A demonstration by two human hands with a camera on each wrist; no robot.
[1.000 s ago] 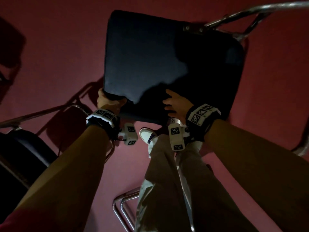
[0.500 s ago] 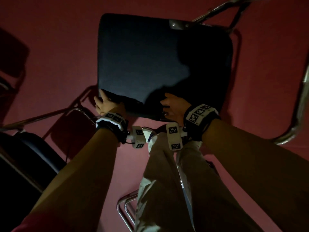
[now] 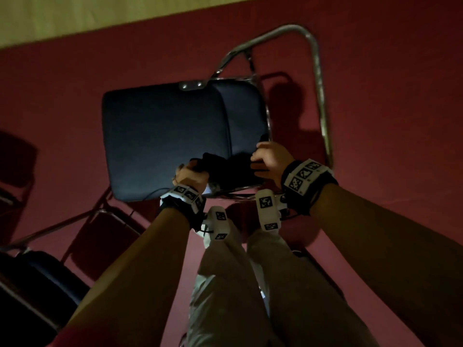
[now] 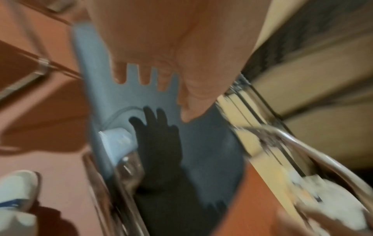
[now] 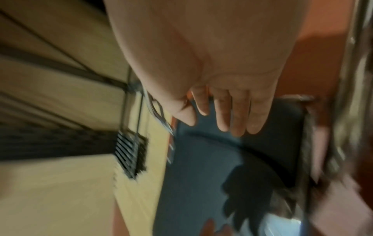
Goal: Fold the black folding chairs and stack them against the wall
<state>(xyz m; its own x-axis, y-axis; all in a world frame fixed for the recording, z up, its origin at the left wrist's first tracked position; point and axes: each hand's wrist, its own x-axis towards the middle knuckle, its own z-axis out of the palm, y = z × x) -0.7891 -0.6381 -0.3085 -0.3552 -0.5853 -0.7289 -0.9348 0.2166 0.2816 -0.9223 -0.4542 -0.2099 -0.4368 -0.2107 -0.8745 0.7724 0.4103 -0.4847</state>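
Note:
A black folding chair (image 3: 162, 136) with a chrome tube frame (image 3: 318, 96) stands on red carpet in front of me, its padded seat facing up. My left hand (image 3: 191, 172) is at the seat's near edge. In the left wrist view its fingers (image 4: 144, 76) and thumb reach out over the seat (image 4: 201, 143), curled round nothing. My right hand (image 3: 269, 157) is at the seat's near right corner, beside the frame tube. Its fingers (image 5: 236, 121) lie straight over the dark padding (image 5: 201, 159). Both wrist views are blurred, so whether either hand touches the chair is unclear.
Another black chair (image 3: 37, 279) with chrome legs (image 3: 75, 221) stands at the lower left. A pale wall (image 3: 100, 16) meets the carpet at the top, with a vent grille (image 5: 131, 153) low on it. My legs in beige trousers (image 3: 225, 296) are just behind the chair.
Both hands gripped the seat's near edge before; now their fingers are off it. The right hand has shifted to the right corner. The view has swung, bringing the wall and the frame loop into sight.

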